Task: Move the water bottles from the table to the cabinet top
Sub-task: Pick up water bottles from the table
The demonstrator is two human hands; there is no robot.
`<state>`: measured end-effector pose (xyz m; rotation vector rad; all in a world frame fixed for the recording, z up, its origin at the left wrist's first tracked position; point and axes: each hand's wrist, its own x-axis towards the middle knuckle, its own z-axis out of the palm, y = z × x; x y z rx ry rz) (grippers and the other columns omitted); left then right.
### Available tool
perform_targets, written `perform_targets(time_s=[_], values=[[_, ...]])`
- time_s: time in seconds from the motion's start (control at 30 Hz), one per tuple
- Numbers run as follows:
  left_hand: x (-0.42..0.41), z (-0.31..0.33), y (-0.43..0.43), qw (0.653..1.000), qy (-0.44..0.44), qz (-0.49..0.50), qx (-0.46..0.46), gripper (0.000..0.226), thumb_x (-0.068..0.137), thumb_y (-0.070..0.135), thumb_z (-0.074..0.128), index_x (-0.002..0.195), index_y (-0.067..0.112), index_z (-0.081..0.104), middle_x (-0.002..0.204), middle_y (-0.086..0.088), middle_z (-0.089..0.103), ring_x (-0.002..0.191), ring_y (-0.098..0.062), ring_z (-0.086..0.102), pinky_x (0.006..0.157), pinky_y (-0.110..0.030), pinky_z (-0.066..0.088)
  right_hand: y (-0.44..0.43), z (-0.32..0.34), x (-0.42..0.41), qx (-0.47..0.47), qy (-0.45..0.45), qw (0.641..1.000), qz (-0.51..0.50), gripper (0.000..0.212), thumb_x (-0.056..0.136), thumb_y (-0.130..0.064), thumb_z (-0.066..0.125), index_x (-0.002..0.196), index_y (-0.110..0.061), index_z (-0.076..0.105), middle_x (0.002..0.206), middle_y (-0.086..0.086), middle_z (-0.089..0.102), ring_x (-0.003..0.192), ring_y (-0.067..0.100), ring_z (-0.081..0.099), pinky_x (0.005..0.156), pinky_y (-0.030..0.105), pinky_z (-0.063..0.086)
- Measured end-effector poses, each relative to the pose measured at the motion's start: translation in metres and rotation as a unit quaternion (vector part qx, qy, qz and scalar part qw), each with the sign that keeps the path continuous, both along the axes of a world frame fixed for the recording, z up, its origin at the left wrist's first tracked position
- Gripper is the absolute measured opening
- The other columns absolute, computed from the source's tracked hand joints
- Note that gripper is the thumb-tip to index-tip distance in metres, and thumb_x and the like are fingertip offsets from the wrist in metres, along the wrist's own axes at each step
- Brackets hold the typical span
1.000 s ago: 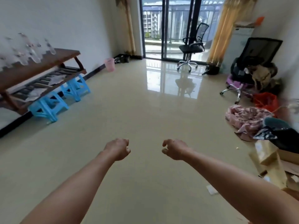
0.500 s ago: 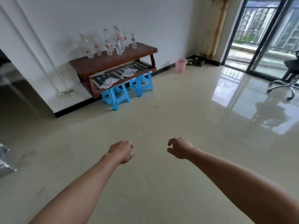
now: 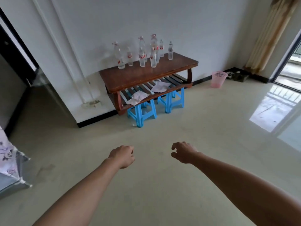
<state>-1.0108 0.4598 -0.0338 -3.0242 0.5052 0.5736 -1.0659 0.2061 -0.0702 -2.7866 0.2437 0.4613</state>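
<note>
Compared with half a second ago, the table (image 3: 146,77) has shifted from the upper left toward the middle of the frame, and the office chair at the right edge has passed out of sight; both forearms reach forward much as before.

Head view. Clear water bottles (image 3: 141,53), several with red labels, stand upright in a cluster on the brown table top, toward the wall side and the right half. None is being touched; both hands are well apart from them. The left hand (image 3: 122,156) is seen from the back, its fingers loosely curled under and holding nothing. The right hand (image 3: 184,152) shows loosely bent fingers with a gap to the thumb, also holding nothing. Both hover over the pale floor (image 3: 162,193).

Loose papers (image 3: 139,97) lie on the table's slatted lower shelf. Two blue stools (image 3: 141,112) stand under the table. A pink basket (image 3: 218,79) sits by the wall to the right, near a curtain (image 3: 268,35). A floral cloth (image 3: 6,160) shows at the left edge.
</note>
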Motion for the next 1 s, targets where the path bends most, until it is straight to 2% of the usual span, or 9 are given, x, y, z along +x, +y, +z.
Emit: perform_targets(time_s=[0.23, 0.47, 0.57, 0.73, 0.83, 1.0], values=[[0.174, 0.021, -0.025, 1.0, -0.011, -0.005, -0.02, 0.028, 0.09, 0.035, 0.048, 0.113, 0.021, 0.057, 0.119, -0.005, 0.061, 0.107, -0.026, 0.057, 0.076, -0.029, 0.039, -0.022, 0.026, 0.169, 0.007, -0.027, 1.0, -0.005, 0.035, 0.092, -0.04, 0.055, 0.125, -0.028, 0.058, 0.118, -0.002, 0.065, 0.108, 0.023, 0.06, 0.085, 0.031, 0.047], [0.353, 0.002, -0.077, 0.999, -0.019, 0.009, -0.034, 0.028, 0.091, 0.038, 0.048, 0.112, 0.022, 0.057, 0.12, -0.004, 0.061, 0.107, -0.026, 0.058, 0.081, -0.033, 0.044, -0.074, -0.005, 0.36, 0.003, -0.034, 0.999, 0.012, 0.038, 0.091, -0.041, 0.056, 0.127, -0.028, 0.056, 0.116, -0.002, 0.065, 0.108, 0.022, 0.059, 0.084, 0.03, 0.046], [0.429, 0.006, -0.101, 0.999, -0.016, 0.023, -0.034, 0.026, 0.093, 0.039, 0.048, 0.111, 0.023, 0.057, 0.118, -0.004, 0.06, 0.105, -0.026, 0.059, 0.081, -0.034, 0.045, -0.101, -0.003, 0.444, -0.002, -0.027, 0.999, 0.02, 0.039, 0.091, -0.041, 0.056, 0.128, -0.027, 0.055, 0.119, -0.001, 0.063, 0.108, 0.023, 0.059, 0.083, 0.031, 0.046], [0.546, 0.015, -0.125, 0.995, -0.04, 0.05, -0.075, 0.018, 0.09, 0.035, 0.052, 0.098, 0.02, 0.058, 0.105, -0.007, 0.064, 0.096, -0.028, 0.06, 0.078, -0.034, 0.049, -0.14, 0.017, 0.576, -0.011, -0.042, 0.999, 0.025, 0.04, 0.092, -0.04, 0.056, 0.129, -0.026, 0.054, 0.128, 0.0, 0.059, 0.115, 0.024, 0.057, 0.089, 0.034, 0.047], [0.611, 0.013, -0.135, 0.996, -0.049, 0.055, -0.058, 0.021, 0.09, 0.037, 0.051, 0.102, 0.022, 0.059, 0.108, -0.004, 0.065, 0.103, -0.027, 0.057, 0.079, -0.035, 0.049, -0.153, 0.024, 0.649, -0.015, -0.046, 0.998, 0.04, 0.037, 0.092, -0.038, 0.054, 0.127, -0.025, 0.054, 0.128, 0.0, 0.058, 0.114, 0.025, 0.057, 0.091, 0.037, 0.049], [0.721, -0.001, -0.15, 0.997, -0.044, 0.051, -0.048, 0.024, 0.093, 0.036, 0.05, 0.11, 0.021, 0.058, 0.114, -0.003, 0.064, 0.104, -0.026, 0.06, 0.078, -0.033, 0.046, -0.171, 0.02, 0.756, -0.026, -0.056, 0.997, 0.054, 0.029, 0.093, -0.036, 0.05, 0.118, -0.025, 0.06, 0.117, 0.002, 0.064, 0.104, 0.026, 0.061, 0.08, 0.035, 0.05]])
